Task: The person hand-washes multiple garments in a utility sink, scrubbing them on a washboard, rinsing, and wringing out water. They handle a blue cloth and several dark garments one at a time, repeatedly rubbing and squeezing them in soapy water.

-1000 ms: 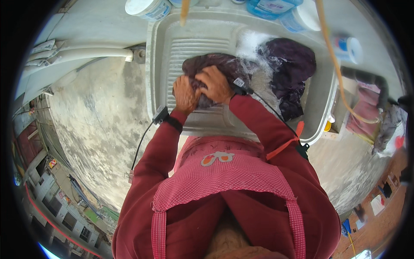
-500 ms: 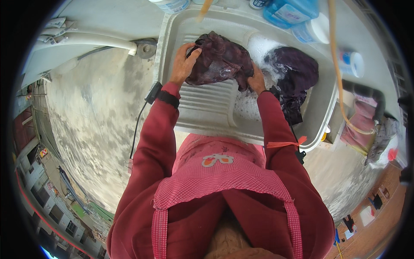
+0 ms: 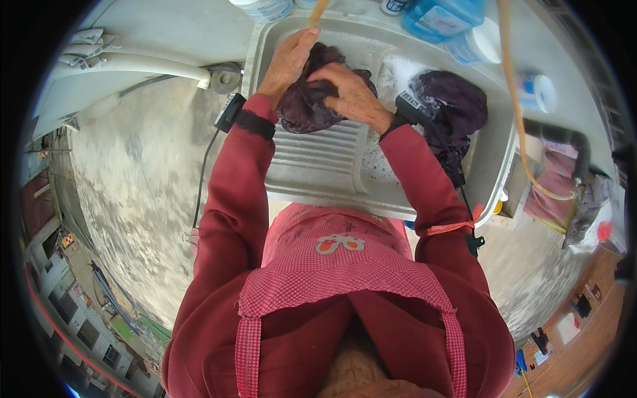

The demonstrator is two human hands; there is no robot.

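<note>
A wet, dark maroon cloth (image 3: pixel 308 106) is bunched over the ribbed washboard part of a grey laundry sink (image 3: pixel 312 192). My left hand (image 3: pixel 285 66) lies along its left edge, closed against it. Those fingertips reach up beside the end of a yellowish hose (image 3: pixel 319 9); some of the fingers are hidden. From the right, my right hand (image 3: pixel 355 99) reaches over the cloth, fingers curled into its folds. Another dark purple cloth (image 3: pixel 458 99) rests in white suds (image 3: pixel 399 73) in the basin on the right, partly behind my right wrist.
Behind the sink stand a blue jug (image 3: pixel 438 20), a white tub (image 3: pixel 481 43) and a white container (image 3: pixel 262 8). A second yellowish hose (image 3: pixel 514 86) hangs down at the right. Dark devices with cables sit at my wrists. A white pipe (image 3: pixel 159 63) runs along the left wall.
The maroon cloth was spread between my hands and is now bunched to the left. My right hand has moved left and up onto it; my left hand has moved up toward the hose end.
</note>
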